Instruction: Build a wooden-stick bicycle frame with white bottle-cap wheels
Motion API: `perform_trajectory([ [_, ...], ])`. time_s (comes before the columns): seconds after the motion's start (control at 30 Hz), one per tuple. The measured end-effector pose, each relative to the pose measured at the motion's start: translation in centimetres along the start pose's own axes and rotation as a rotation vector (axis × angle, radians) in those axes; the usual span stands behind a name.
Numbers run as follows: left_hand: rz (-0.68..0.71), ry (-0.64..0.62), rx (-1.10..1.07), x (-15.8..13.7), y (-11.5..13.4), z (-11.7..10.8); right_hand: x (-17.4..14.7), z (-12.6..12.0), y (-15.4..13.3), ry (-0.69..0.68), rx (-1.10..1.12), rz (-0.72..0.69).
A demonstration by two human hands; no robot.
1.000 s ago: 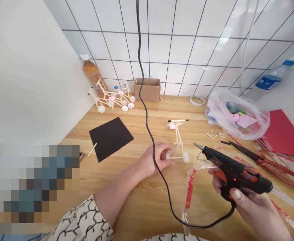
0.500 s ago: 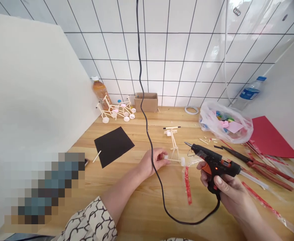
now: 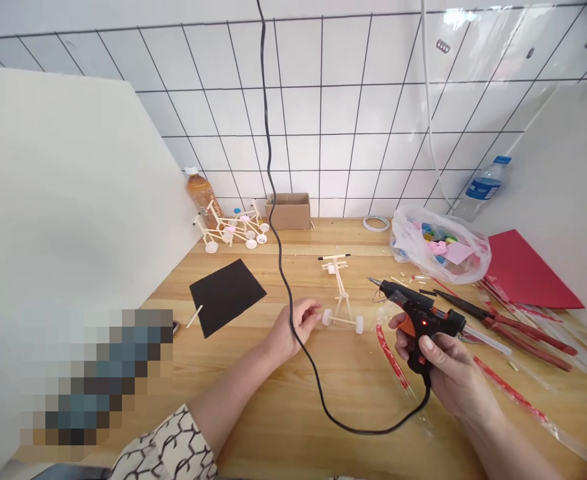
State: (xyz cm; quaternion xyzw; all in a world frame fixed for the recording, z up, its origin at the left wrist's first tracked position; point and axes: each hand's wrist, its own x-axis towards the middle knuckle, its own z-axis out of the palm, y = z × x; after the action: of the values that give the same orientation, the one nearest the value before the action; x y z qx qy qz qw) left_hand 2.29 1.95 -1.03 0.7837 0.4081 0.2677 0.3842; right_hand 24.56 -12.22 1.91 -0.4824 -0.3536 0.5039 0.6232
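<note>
A small stick-built tricycle model [image 3: 341, 293] stands on the wooden table, with white round wheels and a dark-tipped handlebar at its far end. Just left of its near left wheel [image 3: 326, 317] is my left hand [image 3: 296, 328], its fingers loosely bent and no object visible between them. My right hand [image 3: 448, 363] grips a black hot glue gun [image 3: 426, 312] by the handle, a finger at the orange trigger. The gun's nozzle points left, towards the model but apart from it. A small red light glows on the gun's side.
A black cord [image 3: 279, 247] crosses the view and loops to the gun. Several similar models [image 3: 231, 230] stand by a tea bottle [image 3: 201, 190]. Around lie black card [image 3: 227, 297], a cardboard box [image 3: 288, 212], a bag of coloured pieces [image 3: 441, 247], pliers [image 3: 503, 327] and a red-and-clear plastic strip [image 3: 392, 357].
My left hand has let go of the model's near left wheel and drawn slightly left. The red plastic strip has shifted and now lies more slanted. The glue gun stays in my right hand.
</note>
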Motion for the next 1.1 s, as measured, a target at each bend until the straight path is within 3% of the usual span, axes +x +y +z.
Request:
perform_trajectory([
  [0.1, 0.039, -0.061, 0.225, -1.9, 0.2, -1.5, -0.2, 0.0, -0.1, -0.009, -0.014, -0.001],
  [0.27, -0.180, -0.323, 0.416, -6.0, 3.6, -5.4, -0.3, 0.6, -0.1, -0.043, -0.057, -0.033],
  [0.37, -0.174, -0.284, 0.161, -7.0, 6.6, -5.6, -0.5, 1.0, 0.1, -0.067, -0.097, -0.063],
  [0.47, -0.188, -0.176, -0.236, -6.0, 8.5, -3.1, -0.9, 1.3, 0.5, -0.083, -0.124, -0.059],
  [0.63, -0.261, -0.223, -0.705, -2.9, 8.9, 1.9, -1.5, 1.8, 0.7, -0.093, -0.151, -0.043],
  [0.73, -0.312, -0.160, -0.840, -2.7, 8.6, 2.4, -1.3, 1.9, 0.8, -0.074, -0.187, -0.024],
  [0.83, -0.282, -0.114, -0.817, -3.4, 8.6, 0.6, -0.9, 1.7, 0.9, -0.031, -0.181, -0.014],
  [0.97, -0.272, -0.064, -0.694, -4.9, 9.0, -4.0, -0.6, 1.3, 0.6, 0.009, -0.073, -0.046],
  [1.03, -0.255, -0.036, -0.528, -6.8, 7.6, -6.7, -0.6, 1.3, 0.3, -0.013, -0.034, -0.044],
  [1.1, -0.258, 0.073, -0.259, -10.5, 4.0, -9.3, -0.7, 1.4, 0.1, -0.047, -0.013, -0.011],
])
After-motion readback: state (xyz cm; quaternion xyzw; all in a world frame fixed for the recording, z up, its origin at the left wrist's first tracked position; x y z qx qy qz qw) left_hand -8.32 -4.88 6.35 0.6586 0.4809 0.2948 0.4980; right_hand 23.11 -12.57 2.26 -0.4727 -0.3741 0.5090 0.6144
